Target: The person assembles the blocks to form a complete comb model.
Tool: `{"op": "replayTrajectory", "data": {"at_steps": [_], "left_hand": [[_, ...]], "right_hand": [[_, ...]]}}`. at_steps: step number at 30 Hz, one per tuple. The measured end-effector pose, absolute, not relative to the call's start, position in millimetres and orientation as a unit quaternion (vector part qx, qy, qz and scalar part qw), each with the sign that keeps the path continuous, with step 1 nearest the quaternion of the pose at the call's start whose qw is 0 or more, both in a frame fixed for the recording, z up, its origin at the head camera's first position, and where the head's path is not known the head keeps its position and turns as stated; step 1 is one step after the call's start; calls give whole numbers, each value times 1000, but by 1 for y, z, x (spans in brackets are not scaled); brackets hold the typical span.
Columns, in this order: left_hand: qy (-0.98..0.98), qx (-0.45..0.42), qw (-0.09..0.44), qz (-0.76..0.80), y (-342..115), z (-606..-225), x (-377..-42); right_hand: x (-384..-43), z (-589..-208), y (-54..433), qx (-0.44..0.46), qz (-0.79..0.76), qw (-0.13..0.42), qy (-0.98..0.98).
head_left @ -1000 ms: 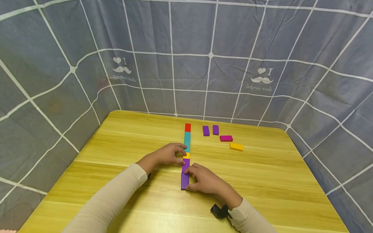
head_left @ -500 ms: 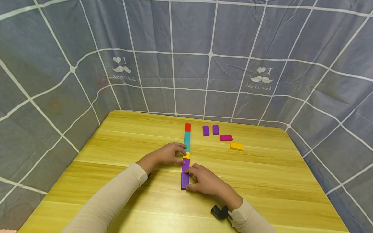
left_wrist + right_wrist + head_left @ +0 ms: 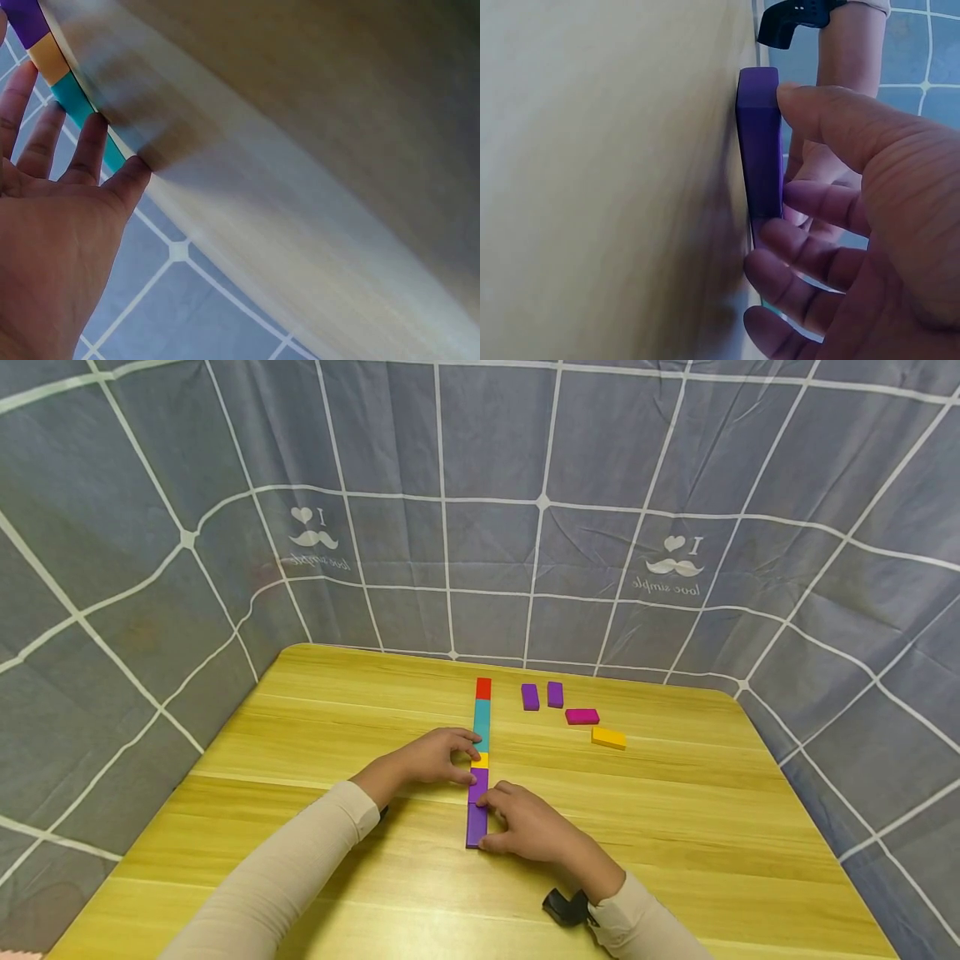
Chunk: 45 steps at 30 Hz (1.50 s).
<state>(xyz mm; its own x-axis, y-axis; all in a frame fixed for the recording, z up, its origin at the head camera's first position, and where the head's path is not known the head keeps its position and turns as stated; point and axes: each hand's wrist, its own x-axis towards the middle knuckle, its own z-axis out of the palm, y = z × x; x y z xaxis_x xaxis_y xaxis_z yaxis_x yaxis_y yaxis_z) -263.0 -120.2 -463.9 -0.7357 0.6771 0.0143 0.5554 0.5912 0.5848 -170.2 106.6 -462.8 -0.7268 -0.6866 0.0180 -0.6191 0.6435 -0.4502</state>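
Note:
A straight row of flat coloured blocks lies on the table, a red block (image 3: 483,688) farthest, then a teal stretch (image 3: 482,717), a yellow block (image 3: 483,761) and two purple blocks. At the row's left side my left hand (image 3: 437,756) has its fingers spread, the tips touching the teal and yellow part. My right hand (image 3: 536,825) lies along the nearest purple block (image 3: 476,827), thumb by its near end and index fingertip by the seam between the purples. In the right wrist view, thumb and index touch the same side of that purple block (image 3: 759,157); no finger shows opposite.
Right of the row lie two loose purple blocks (image 3: 530,697), a magenta block (image 3: 582,717) and a yellow-orange block (image 3: 608,738). A grey curtain (image 3: 495,543) with white lines surrounds the wooden table (image 3: 697,810). A black wrist-worn device (image 3: 564,907) hangs below the right wrist.
Almost nothing differs. Both hands keep the same places against the row, and the loose blocks have not moved.

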Motion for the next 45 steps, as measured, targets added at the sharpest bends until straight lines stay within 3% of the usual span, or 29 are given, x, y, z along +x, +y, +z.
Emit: {"op": "replayTrajectory", "data": {"at_steps": [10,21,30,38,45], "left_hand": [[887,336,102,299,-120,-462,-266],[906,316,87,269,-116,-461,-284],[920,308,86,226,-118,-466,-300],[924,324,66,190,-114,-465,-313],[924,326,65,188,-114,-465,-320]], "right_hand": [[-184,-459,115,-350,-258,104,894],[-261,-455,158,-275,-334,36,901],[-315,-453,176,-206,-352,10,913],[-354,-455,183,-208,-344,-1,915],[-364,-456,174,-191,-349,26,917]]}}
